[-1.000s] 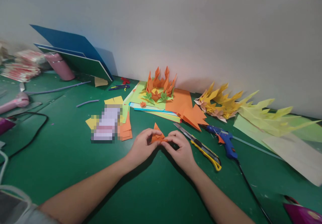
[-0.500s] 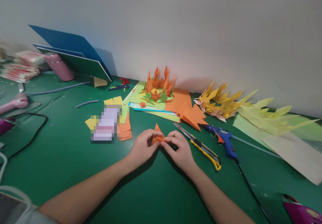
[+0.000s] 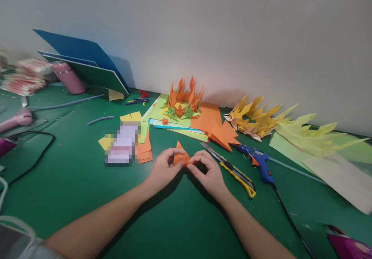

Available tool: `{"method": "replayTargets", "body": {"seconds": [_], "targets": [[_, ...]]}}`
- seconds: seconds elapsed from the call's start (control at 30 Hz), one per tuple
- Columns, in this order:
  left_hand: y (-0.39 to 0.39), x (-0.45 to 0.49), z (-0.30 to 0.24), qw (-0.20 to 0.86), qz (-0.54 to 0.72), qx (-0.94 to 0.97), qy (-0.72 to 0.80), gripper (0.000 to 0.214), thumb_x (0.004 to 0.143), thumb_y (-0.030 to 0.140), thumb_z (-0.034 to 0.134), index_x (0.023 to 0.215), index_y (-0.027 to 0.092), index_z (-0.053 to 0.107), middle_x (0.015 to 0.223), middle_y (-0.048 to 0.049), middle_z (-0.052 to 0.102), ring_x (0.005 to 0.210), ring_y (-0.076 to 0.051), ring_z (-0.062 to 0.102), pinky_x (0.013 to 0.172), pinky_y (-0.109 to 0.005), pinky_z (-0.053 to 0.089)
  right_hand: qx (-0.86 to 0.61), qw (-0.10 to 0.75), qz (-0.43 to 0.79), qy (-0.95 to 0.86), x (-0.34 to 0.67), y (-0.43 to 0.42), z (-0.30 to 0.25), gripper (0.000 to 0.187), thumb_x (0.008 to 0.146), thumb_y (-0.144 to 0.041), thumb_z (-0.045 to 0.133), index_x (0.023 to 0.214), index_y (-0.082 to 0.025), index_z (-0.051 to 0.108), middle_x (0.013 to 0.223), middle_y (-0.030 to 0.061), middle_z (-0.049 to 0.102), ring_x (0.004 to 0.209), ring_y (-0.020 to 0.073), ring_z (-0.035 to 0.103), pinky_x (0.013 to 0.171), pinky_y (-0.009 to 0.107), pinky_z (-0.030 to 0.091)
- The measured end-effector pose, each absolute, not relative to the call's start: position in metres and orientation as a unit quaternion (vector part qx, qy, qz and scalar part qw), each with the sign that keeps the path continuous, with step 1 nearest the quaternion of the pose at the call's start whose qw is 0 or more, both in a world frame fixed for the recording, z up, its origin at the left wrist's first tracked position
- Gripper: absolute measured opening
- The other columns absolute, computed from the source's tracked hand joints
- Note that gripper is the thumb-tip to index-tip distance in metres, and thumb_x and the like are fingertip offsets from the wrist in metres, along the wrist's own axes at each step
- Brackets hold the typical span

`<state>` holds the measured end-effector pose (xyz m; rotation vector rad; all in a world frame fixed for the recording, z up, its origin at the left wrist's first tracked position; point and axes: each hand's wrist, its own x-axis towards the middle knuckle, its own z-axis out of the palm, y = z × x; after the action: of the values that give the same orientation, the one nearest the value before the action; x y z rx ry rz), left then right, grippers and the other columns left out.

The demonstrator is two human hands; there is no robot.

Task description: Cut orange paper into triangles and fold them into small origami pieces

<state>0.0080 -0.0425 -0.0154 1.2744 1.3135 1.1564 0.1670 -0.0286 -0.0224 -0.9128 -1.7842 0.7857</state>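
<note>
Between my two hands is a small folded piece of orange paper (image 3: 180,157), its pointed tip facing away from me. My left hand (image 3: 165,168) pinches its left side, thumb in front and fingers behind. The fingertips of my right hand (image 3: 207,170) grip its lower right edge. Parts of the folds are hidden under my fingers. Just right of my right hand lies a yellow utility knife (image 3: 236,173) with its blade out. Beyond the hands, an orange folded-paper crown (image 3: 186,96) with green leaves stands on sheets of coloured paper (image 3: 210,113).
A blue glue gun (image 3: 258,160) with a cord lies at right, near yellow paper crowns (image 3: 252,119). Left are a blurred-out phone-like object (image 3: 122,142), orange paper pieces (image 3: 144,152) and a pink bottle (image 3: 68,76). Blue and green boards (image 3: 87,65) lean on the wall.
The orange paper has shifted slightly left and turned, showing more of its face. My left hand has moved a little left with it; the right hand has barely moved.
</note>
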Motion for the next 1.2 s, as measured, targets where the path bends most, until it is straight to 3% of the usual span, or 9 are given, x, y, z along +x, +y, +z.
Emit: {"method": "replayTargets", "body": {"seconds": [0.23,0.37,0.67,0.83,1.2], "targets": [[-0.0412,0.0076,-0.0158,0.485,0.464,0.514,0.534,0.032,0.066,0.028,0.069,0.094,0.015,0.061,0.105,-0.0095,0.063,0.077,-0.015,0.06,0.061,-0.025,0.048,-0.379,0.486,0.337,-0.712,0.1676,-0.0274,-0.0246,0.004,0.076,-0.023,0.066,0.075,-0.023,0.069,0.075,0.001,0.055,0.069,0.0151,0.056,0.063,0.028,0.048],[-0.0413,0.008,-0.017,0.473,0.472,0.521,0.53,0.03,0.066,0.027,0.069,0.093,0.015,0.062,0.103,-0.0097,0.063,0.083,-0.017,0.061,0.064,-0.027,0.05,-0.379,0.493,0.345,-0.703,0.1668,-0.0277,-0.0243,0.004,0.076,-0.022,0.066,0.076,-0.023,0.07,0.074,0.0009,0.056,0.068,0.0147,0.056,0.062,0.028,0.048],[-0.0455,0.0089,-0.0138,0.371,0.461,0.609,0.528,0.019,0.072,0.02,0.061,0.09,0.019,0.065,0.09,-0.0051,0.064,0.071,-0.014,0.056,0.056,-0.022,0.046,-0.383,0.488,0.32,-0.716,0.1652,-0.029,-0.0238,0.009,0.077,-0.021,0.064,0.079,-0.024,0.072,0.073,0.001,0.056,0.069,0.0153,0.056,0.063,0.029,0.048],[-0.0463,0.0091,-0.0128,0.343,0.45,0.644,0.516,0.018,0.073,0.017,0.06,0.09,0.02,0.065,0.093,-0.0055,0.065,0.085,-0.018,0.059,0.065,-0.025,0.049,-0.387,0.489,0.316,-0.715,0.1649,-0.0289,-0.0237,0.009,0.077,-0.02,0.063,0.076,-0.023,0.071,0.071,0.0009,0.057,0.067,0.0152,0.056,0.062,0.028,0.048],[-0.0464,0.0083,-0.0142,0.341,0.455,0.651,0.503,0.021,0.072,0.014,0.058,0.091,0.019,0.065,0.092,-0.0064,0.065,0.084,-0.018,0.061,0.069,-0.029,0.05,-0.398,0.48,0.302,-0.721,0.1643,-0.0293,-0.0235,0.008,0.076,-0.018,0.063,0.072,-0.021,0.07,0.069,0.001,0.056,0.065,0.0151,0.056,0.06,0.028,0.047]]}}
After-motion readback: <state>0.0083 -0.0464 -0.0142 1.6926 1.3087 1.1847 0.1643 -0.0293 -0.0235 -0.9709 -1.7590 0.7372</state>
